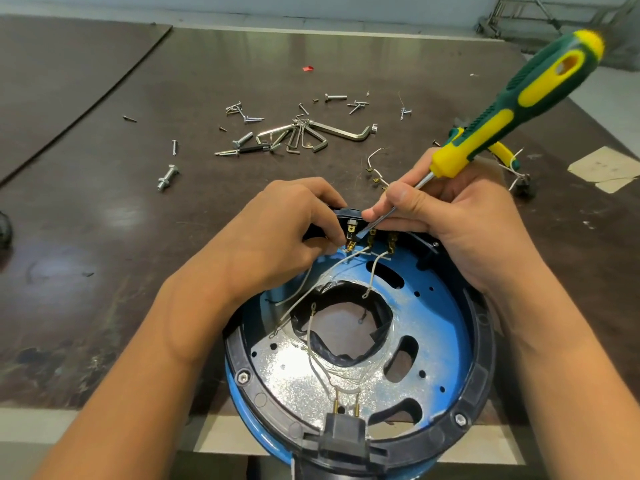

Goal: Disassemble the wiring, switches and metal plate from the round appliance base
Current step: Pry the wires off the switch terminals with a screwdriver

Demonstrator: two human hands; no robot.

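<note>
Gripped in the right hand's (450,216) curled fingers, the green-and-yellow screwdriver (512,98) slants down-left, its tip meeting the black switch block's (346,213) leftmost brass terminal (350,237), which the left hand (277,233) pinches from the opposite side.

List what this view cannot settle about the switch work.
Head view only:
Where the screwdriver tip seats: too small, crowded by the right hand.
The switch block: mostly covered by the left hand gripping it.
The black plug: cut by the bottom edge.
A dark object, left edge: cropped.
</note>
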